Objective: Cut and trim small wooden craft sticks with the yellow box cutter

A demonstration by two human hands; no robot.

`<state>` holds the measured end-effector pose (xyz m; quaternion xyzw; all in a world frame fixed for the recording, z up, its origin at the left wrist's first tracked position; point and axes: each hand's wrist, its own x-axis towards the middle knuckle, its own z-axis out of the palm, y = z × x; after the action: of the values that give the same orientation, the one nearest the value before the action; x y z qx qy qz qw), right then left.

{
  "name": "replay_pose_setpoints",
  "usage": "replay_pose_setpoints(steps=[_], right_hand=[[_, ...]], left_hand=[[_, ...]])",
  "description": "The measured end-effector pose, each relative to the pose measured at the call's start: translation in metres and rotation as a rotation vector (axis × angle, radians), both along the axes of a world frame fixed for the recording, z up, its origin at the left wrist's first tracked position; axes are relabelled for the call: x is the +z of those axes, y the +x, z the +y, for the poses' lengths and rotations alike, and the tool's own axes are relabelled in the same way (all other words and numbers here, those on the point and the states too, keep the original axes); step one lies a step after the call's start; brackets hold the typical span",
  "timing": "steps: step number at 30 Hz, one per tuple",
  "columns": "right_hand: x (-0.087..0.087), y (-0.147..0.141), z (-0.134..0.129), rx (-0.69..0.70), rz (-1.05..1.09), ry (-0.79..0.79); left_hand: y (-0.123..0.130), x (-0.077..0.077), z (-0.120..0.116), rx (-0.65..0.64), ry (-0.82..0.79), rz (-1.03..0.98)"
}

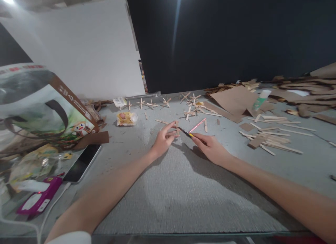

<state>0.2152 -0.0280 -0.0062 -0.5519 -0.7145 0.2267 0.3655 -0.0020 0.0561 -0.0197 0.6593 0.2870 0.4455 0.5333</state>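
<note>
Tool w/ slim dark blade & yellow-and-black handle (187, 133) sits in the right hand (211, 149), fingers curled firmly round the handle; left hand (163, 141) is half curled, thumb & fingertips pinching a small tan flat wooden piece (177, 128) held up just above the grey textured tabletop (170, 195), approx. centre. Blade tip points at the piece, v. near the left fingertips. Main risk, I'd judge: blade slips off the thin wood & nicks a left finger, esp. if pressure rises or the pinch loosens. Wood could also split along the grain if forced, or twist out of the pinch, as so little of it is gripped. A pink-and-white striped stick (196, 125) & a pale flat wooden stick (205, 125) lie just beyond the right hand, so a careless wrist might knock them. Hard to make out: whether the tool is scissors or a knife, as the right hand hides most of the handle; whether tip & wood actually touch; how much wood the left fingers cover. Left forearm's blurred, its white sleeve (70, 238) cut off at the bottom edge
</note>
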Motion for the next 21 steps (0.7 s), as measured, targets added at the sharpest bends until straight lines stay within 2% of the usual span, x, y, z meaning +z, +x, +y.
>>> replay_pose_setpoints(steps=[13,21], right_hand=[[0.0002,-0.0009,-0.0003,-0.012,-0.025,-0.008],[-0.0019,0.0013,0.0012,0.000,-0.031,0.011]], left_hand=[[0.0003,-0.0041,0.0052,-0.014,-0.021,0.015],[0.0026,-0.0045,0.0059,0.018,0.024,0.032]])
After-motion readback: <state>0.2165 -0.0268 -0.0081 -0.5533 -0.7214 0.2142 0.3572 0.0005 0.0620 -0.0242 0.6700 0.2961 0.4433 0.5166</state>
